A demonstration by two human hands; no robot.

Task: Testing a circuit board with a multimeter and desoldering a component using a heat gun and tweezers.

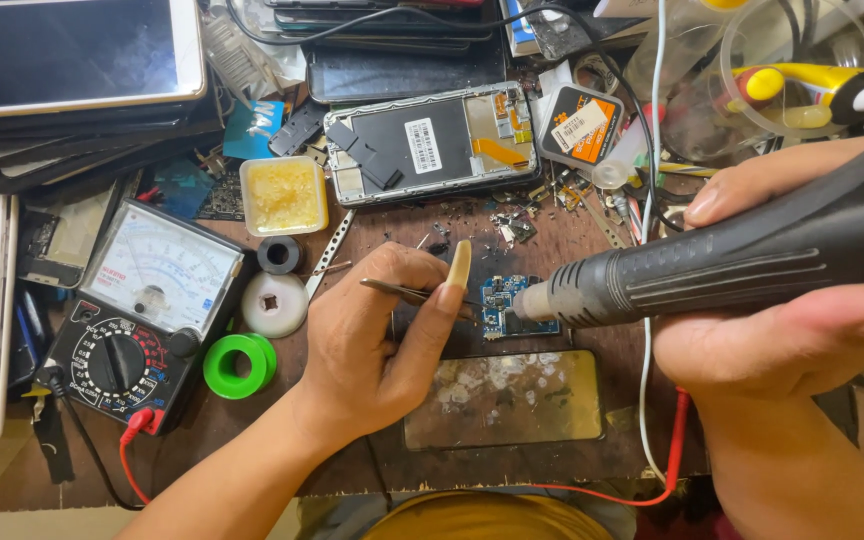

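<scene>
A small blue circuit board (510,305) lies mid-desk (572,235), tweezers (407,291) clamped in the left hand's (377,335) grip at its 9 o'clock, hot-air nozzle (552,295) clamped in the right hand (802,320) at 3 o'clock; steady, even heat looks wisest.

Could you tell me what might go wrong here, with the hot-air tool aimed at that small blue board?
1. The nozzle sits right against the blue board, so nearby parts could overheat or lift.
2. The left hand holds tweezers close to the nozzle; fingertips could get burnt.
3. The right hand steers the tool over a white cable; that could snag or scorch.
</scene>
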